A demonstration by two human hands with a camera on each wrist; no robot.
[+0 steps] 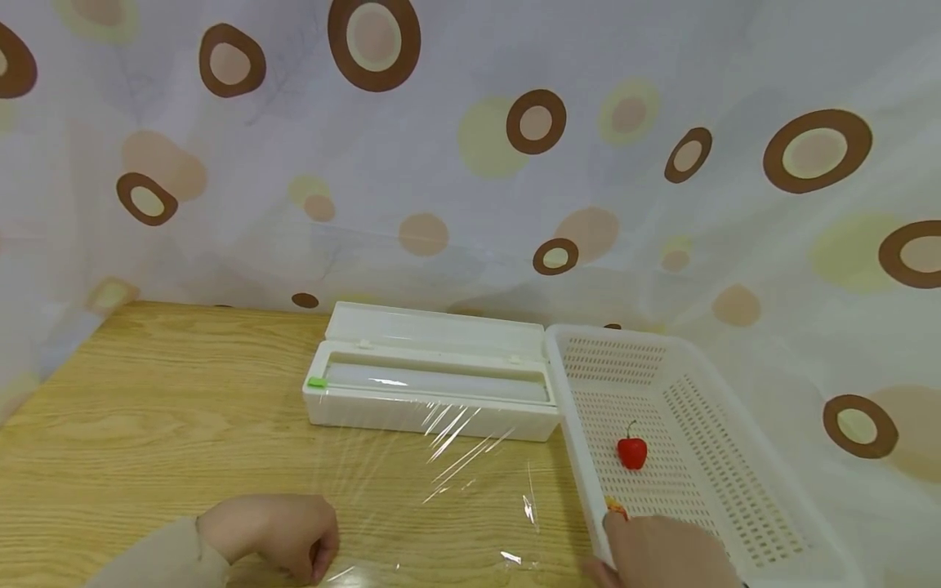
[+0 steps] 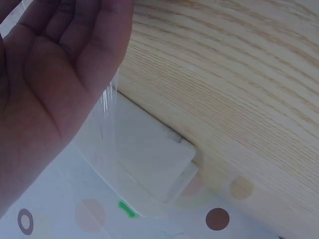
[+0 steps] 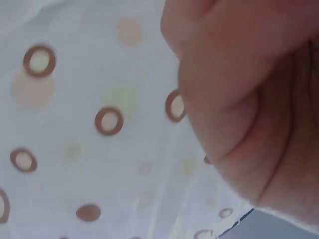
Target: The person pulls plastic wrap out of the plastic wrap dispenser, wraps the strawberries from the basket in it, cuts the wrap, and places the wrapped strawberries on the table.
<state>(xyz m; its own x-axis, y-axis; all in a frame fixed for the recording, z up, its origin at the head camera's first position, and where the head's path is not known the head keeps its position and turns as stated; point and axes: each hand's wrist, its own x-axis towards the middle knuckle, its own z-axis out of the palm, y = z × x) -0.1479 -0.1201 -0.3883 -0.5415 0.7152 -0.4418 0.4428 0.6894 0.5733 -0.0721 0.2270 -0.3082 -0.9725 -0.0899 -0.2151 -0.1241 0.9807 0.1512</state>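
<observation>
Head view first: the left hand (image 1: pixel 275 535) sits low on the wooden table (image 1: pixel 147 408), fingers curled down onto the near edge of a sheet of cling film (image 1: pixel 456 474). It looks like it has the film's edge pinched, though the film is so clear that it's hard to be sure. The film runs from the open white dispenser box (image 1: pixel 434 392) across the table toward the person. Just right of the box, touching it, is a white perforated basket (image 1: pixel 735 457) with a small red pepper (image 1: pixel 632 452) inside. The right hand (image 1: pixel 665 551) is at the basket's near corner, fingertips by something small and orange-red (image 1: pixel 616 510); can't tell how the fingers are set or whether it's gripped. A spotted curtain (image 1: pixel 470 163) hangs behind everything.

Left wrist view: palm (image 2: pixel 55 84) up close, fingers bent, with the film hanging off them and the dispenser box below.

Right wrist view: just a blurry bit of hand (image 3: pixel 249 99) against the curtain, so no help on its grip.
</observation>
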